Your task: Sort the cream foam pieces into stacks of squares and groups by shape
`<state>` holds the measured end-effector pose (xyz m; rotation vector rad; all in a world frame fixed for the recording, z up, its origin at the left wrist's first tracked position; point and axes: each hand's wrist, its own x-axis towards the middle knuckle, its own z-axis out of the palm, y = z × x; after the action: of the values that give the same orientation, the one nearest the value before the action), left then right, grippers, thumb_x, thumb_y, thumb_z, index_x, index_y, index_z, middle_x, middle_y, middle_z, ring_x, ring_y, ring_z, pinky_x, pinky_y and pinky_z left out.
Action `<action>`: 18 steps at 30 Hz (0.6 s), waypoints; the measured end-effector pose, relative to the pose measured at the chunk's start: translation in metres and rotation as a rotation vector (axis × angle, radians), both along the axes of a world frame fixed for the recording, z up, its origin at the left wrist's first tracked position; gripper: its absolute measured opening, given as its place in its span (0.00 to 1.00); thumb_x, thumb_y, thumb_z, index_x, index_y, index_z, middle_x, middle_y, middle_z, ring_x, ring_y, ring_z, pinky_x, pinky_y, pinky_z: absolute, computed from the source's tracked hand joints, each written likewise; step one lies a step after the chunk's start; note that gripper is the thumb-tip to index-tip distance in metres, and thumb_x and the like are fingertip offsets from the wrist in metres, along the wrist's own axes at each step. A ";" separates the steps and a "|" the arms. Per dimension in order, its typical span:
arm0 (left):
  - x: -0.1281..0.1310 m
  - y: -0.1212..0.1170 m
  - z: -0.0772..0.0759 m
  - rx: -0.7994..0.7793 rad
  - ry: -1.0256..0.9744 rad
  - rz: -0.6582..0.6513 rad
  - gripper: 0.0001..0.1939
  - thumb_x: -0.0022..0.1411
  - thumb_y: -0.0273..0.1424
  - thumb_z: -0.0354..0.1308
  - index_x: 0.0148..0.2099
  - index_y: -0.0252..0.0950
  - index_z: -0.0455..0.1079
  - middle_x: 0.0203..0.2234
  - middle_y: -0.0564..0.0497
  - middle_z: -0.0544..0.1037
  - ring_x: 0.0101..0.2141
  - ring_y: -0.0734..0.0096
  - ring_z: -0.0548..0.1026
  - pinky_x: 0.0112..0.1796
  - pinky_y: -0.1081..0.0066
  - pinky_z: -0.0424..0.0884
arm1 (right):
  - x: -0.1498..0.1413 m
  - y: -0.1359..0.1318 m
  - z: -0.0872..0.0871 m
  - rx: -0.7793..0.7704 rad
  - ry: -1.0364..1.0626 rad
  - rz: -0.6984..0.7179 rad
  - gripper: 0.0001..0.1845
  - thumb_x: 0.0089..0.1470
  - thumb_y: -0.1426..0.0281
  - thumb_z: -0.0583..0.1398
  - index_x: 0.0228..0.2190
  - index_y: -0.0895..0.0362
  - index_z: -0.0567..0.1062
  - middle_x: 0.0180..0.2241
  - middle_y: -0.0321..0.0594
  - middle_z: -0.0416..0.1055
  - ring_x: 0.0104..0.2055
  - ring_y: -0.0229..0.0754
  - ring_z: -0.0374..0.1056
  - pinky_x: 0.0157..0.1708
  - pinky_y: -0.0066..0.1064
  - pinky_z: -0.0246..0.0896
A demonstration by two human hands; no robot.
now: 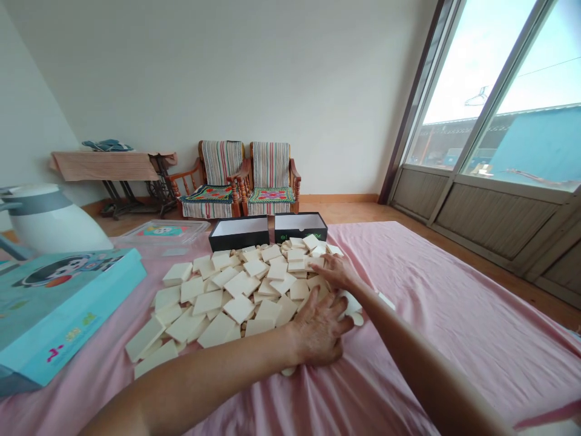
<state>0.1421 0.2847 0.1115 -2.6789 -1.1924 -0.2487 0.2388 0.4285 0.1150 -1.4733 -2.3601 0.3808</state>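
Note:
A wide heap of pale, square wooden tiles (pixel 239 309) lies on a pink cloth (pixel 408 357), with small round wooden pieces (pixel 358 319) among and beside them. My left hand (pixel 320 330) rests on the near right side of the heap, fingers spread and pointing right. Just beyond it, my right hand (pixel 334 271) touches the heap's right edge with its fingers stretched over the tiles. Neither hand visibly grips a piece. The pieces under both palms are hidden.
Two open black boxes (pixel 240 240) with white insides stand behind the heap. To the left are a light-blue box (pixel 86 327), a white jug (pixel 57 221) and a clear plastic lid or tray (pixel 195 233). Two wooden armchairs (pixel 295 175) stand against the wall.

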 end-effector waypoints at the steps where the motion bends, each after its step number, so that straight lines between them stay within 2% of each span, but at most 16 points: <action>1: -0.007 -0.003 0.000 -0.001 0.008 0.015 0.20 0.63 0.38 0.50 0.55 0.40 0.65 0.55 0.42 0.65 0.58 0.48 0.56 0.53 0.44 0.54 | -0.007 -0.005 0.003 -0.002 0.004 -0.003 0.30 0.53 0.47 0.55 0.48 0.54 0.73 0.49 0.47 0.71 0.53 0.52 0.64 0.51 0.39 0.56; 6: -0.043 -0.019 0.002 -0.011 -0.010 0.117 0.16 0.65 0.42 0.48 0.50 0.41 0.68 0.51 0.44 0.68 0.54 0.51 0.61 0.52 0.47 0.57 | -0.050 -0.032 0.018 0.005 0.019 -0.010 0.28 0.54 0.52 0.55 0.51 0.54 0.70 0.49 0.48 0.70 0.51 0.53 0.65 0.48 0.42 0.57; 9: -0.065 -0.027 0.009 -0.006 -0.010 0.166 0.12 0.63 0.38 0.53 0.47 0.42 0.70 0.49 0.46 0.69 0.52 0.53 0.63 0.53 0.49 0.57 | -0.078 -0.048 0.022 0.035 0.018 -0.002 0.24 0.55 0.56 0.55 0.50 0.54 0.69 0.50 0.49 0.68 0.52 0.55 0.63 0.48 0.45 0.57; 12: -0.086 -0.037 0.014 -0.001 -0.003 0.212 0.14 0.58 0.35 0.58 0.47 0.42 0.70 0.50 0.46 0.69 0.53 0.52 0.62 0.54 0.50 0.57 | -0.108 -0.066 0.025 0.093 0.006 0.022 0.19 0.55 0.61 0.55 0.48 0.54 0.70 0.49 0.49 0.68 0.52 0.58 0.62 0.47 0.49 0.57; 15: -0.107 -0.044 0.015 -0.001 -0.009 0.274 0.14 0.58 0.34 0.58 0.48 0.42 0.70 0.50 0.46 0.70 0.52 0.53 0.64 0.53 0.52 0.60 | -0.132 -0.079 0.029 0.156 0.065 0.123 0.21 0.56 0.60 0.55 0.49 0.54 0.68 0.51 0.49 0.67 0.52 0.57 0.62 0.48 0.51 0.57; 18: -0.131 -0.050 0.014 0.036 -0.056 0.355 0.14 0.62 0.34 0.55 0.50 0.40 0.69 0.49 0.45 0.72 0.52 0.56 0.67 0.52 0.54 0.63 | -0.130 -0.075 0.033 0.199 0.258 0.265 0.25 0.59 0.55 0.52 0.54 0.55 0.65 0.53 0.48 0.65 0.52 0.50 0.64 0.51 0.44 0.57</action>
<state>0.0113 0.2351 0.1254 -2.3872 -1.6323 -0.2860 0.1092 0.3539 0.1482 -0.9633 -2.3089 0.3636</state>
